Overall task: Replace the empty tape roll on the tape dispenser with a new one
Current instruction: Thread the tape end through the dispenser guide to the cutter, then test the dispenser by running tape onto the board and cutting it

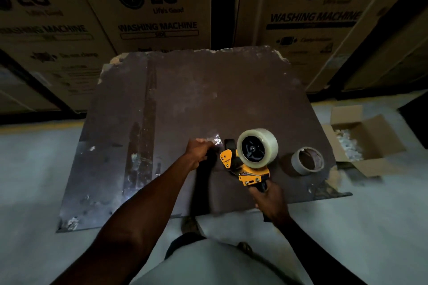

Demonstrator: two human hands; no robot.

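Gripping the tape dispenser (243, 169) by its handle, the right hand (271, 201) is clamped firm, while the left hand (199, 149) pinches the thin, sticky tape end (215, 140) (light, clingy, tears easily).

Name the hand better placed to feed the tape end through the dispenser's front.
Left hand: it pinches the loose tape end beside the dispenser front. The right hand grips the handle.

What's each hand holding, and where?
Right hand grips the tape dispenser by its handle. Left hand pinches the loose tape end at the dispenser's front.
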